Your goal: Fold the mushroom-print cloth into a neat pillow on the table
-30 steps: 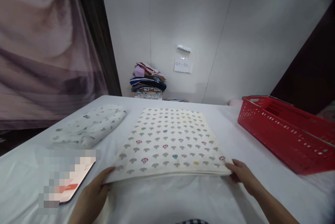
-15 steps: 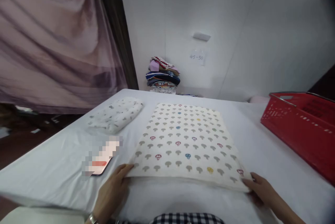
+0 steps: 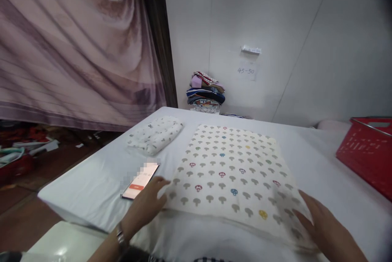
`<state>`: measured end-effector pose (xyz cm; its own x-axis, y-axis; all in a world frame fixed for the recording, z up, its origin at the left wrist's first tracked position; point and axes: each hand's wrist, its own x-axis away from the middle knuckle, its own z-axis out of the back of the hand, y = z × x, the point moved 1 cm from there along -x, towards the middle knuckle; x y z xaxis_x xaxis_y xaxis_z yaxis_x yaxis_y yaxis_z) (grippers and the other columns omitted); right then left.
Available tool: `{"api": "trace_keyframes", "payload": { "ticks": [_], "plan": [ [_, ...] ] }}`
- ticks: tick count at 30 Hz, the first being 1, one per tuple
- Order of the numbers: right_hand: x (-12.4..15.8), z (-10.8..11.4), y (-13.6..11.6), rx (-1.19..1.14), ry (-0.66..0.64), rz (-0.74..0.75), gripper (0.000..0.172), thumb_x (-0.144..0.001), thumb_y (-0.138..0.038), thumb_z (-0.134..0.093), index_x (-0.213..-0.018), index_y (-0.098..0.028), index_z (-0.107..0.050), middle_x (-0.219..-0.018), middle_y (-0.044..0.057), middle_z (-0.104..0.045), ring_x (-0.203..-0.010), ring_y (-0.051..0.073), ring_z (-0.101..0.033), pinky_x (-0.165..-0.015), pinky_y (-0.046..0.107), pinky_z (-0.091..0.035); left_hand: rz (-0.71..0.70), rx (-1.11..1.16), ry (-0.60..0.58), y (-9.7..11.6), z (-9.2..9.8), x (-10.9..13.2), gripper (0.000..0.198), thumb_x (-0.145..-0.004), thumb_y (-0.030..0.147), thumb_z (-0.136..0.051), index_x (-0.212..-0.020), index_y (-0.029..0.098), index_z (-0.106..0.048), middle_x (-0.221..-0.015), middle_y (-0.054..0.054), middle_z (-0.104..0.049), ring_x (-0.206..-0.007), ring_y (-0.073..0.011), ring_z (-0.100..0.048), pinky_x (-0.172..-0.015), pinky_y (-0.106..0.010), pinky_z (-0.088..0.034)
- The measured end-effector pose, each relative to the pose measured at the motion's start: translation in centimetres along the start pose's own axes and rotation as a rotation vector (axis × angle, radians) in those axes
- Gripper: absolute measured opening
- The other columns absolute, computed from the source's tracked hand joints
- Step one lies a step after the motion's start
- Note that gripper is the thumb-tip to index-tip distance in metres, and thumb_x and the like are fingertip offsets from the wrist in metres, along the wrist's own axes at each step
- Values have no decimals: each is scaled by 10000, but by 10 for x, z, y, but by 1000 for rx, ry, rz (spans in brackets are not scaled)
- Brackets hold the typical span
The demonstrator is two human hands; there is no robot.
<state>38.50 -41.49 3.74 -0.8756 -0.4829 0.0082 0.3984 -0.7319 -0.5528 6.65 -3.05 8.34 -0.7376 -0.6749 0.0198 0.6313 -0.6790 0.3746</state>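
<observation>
A folded cream cloth with a mushroom print (image 3: 232,172) lies flat on the white table (image 3: 92,184). My left hand (image 3: 147,205) rests at the cloth's near left corner, fingers stretched out and touching its edge. My right hand (image 3: 321,225) lies at the near right corner, fingers spread flat on the cloth's edge. Neither hand grips anything.
A phone (image 3: 140,180) lies just left of my left hand. A smaller folded printed cloth (image 3: 154,133) sits at the far left of the table. A red basket (image 3: 367,152) stands at the right. A stack of folded clothes (image 3: 206,92) rests by the wall; a curtain (image 3: 76,41) hangs left.
The view has swung left, so everything sits further right in frame. Both hands stay at the cloth's near corners; the right hand now lies flatter on the cloth.
</observation>
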Motion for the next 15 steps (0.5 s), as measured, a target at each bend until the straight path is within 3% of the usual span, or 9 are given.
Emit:
{"api": "trace_keyframes", "payload": {
  "ticks": [3,5,7,10,15],
  "plan": [
    [-24,-18,-43,90,29,369,569,-831,-508,-406,-1320,-217,-417,-1469,56,-286,-1346,248,-241,-1113,416,-200,-204,-25,184,28,-8,-34,413,-852,401,-399,-1181,212,-563,-1330,-87,-479,-1196,-215,-467,-1012,-364,-368],
    [-40,-34,-50,187,-9,469,540,-862,-472,-387,-1327,-199,-428,-1473,71,-274,-1361,252,-194,-1109,444,-183,-303,-95,186,35,-29,-52,466,-860,436,-391,-1246,208,-518,-1407,-96,-405,-1292,-239,-364,-1071,-427,-281],
    [-53,-47,-40,274,-64,413,558,-868,-486,-380,-1340,-191,-422,-1463,93,-289,-1358,267,-198,-1095,494,-178,-304,-174,124,31,-56,-62,527,-836,468,-421,-1291,210,-478,-1426,-106,-380,-1324,-277,-313,-1070,-512,-243],
    [-55,-57,-19,342,-118,339,607,-882,-536,-330,-1368,-176,-393,-1466,103,-272,-1361,265,-183,-1099,507,-140,-264,-228,59,12,-83,-67,598,-844,489,-372,-1374,214,-356,-1452,-94,-328,-1352,-257,-259,-1071,-527,-224],
    [-48,-53,-15,268,-148,319,602,-879,-548,-345,-1367,-200,-403,-1470,83,-261,-1363,261,-178,-1106,489,-122,-228,-251,14,-11,-91,-70,620,-840,483,-351,-1402,229,-292,-1480,-63,-263,-1369,-226,-213,-1087,-502,-194]
  ]
}}
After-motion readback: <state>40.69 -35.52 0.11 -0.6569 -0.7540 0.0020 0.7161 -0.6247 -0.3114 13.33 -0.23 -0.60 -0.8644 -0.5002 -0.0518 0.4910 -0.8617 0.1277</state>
